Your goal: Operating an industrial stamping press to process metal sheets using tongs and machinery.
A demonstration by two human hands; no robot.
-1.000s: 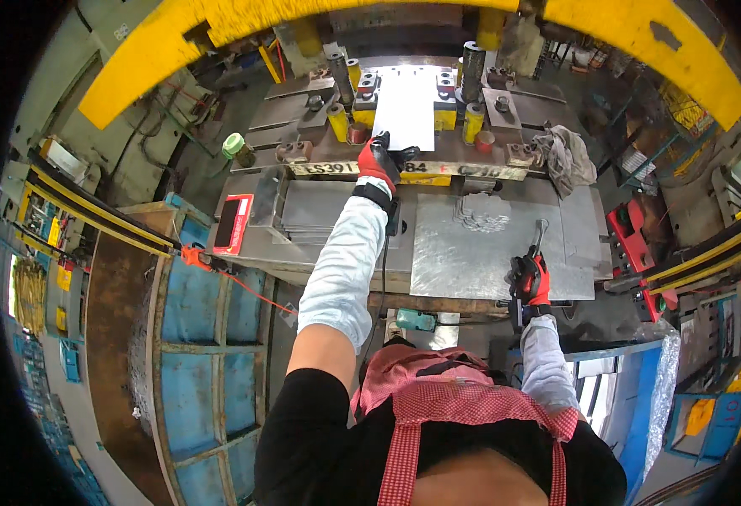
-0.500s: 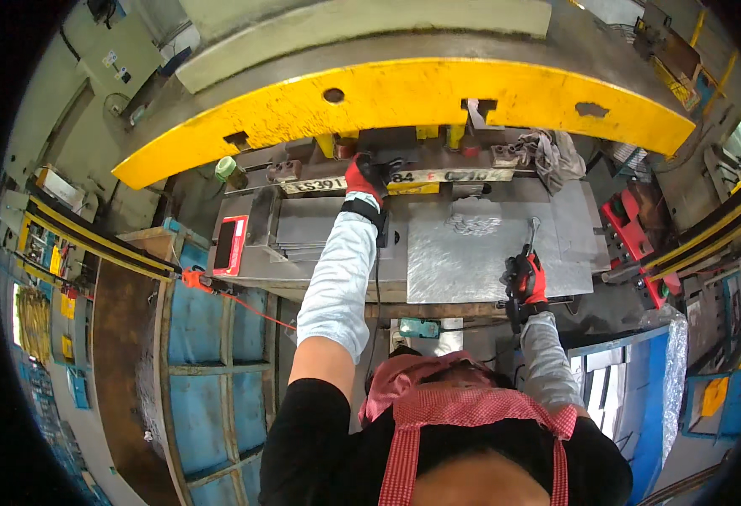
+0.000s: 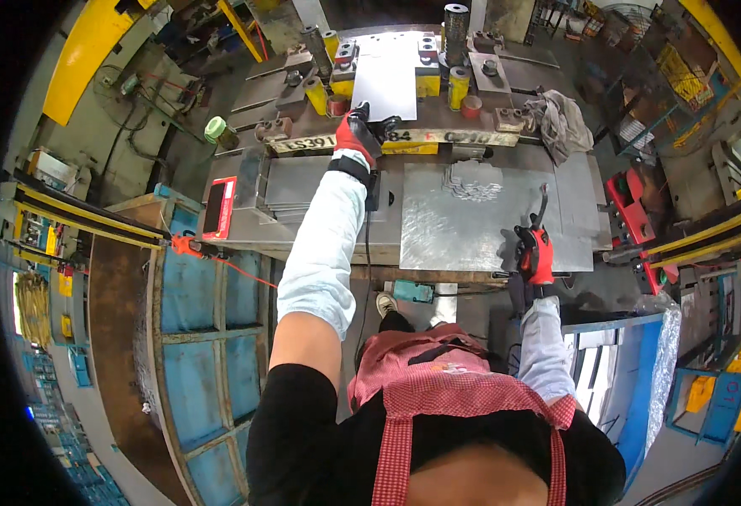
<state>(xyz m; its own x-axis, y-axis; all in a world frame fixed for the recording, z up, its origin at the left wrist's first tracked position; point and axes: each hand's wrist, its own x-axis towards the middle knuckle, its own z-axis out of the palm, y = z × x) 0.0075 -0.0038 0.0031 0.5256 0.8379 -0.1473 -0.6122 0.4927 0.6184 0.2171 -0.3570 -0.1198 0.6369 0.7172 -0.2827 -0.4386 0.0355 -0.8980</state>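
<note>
Fingers at the front of the press, with a loose sheet and a tool in play

The greatest risk is judged to lie at the press bed (image 3: pixel 261 97): should its upper part come down while fingers are there, they could be crushed. The pale sheet (image 3: pixel 387 80) lies on the bed between yellow posts; if its near corner were nudged, it could be set askew. That corner is met by the left hand (image 3: pixel 358 135), gloved and partly curled; whether the sheet is pinched or merely touched cannot be told. On the surface (image 3: pixel 294 234), the metal plate (image 3: pixel 438 223) carries a pile of thin metal pieces (image 3: pixel 474 181), which could be scattered by a careless sweep. A black cable (image 3: pixel 367 270) hangs near the left forearm and could be snagged. The slim tool (image 3: pixel 543 207) is held over the plate in the closed right hand (image 3: pixel 536 253); with a loosened grip it could be dropped.

Large letters and digits, one of them red, are borne by the pale strip (image 3: pixel 396 139) along the bed's front. Dark marks are painted on a blue box (image 3: pixel 729 392). Print on the red-edged card (image 3: pixel 220 208) is too small to be read. No brand can be made out.
</note>
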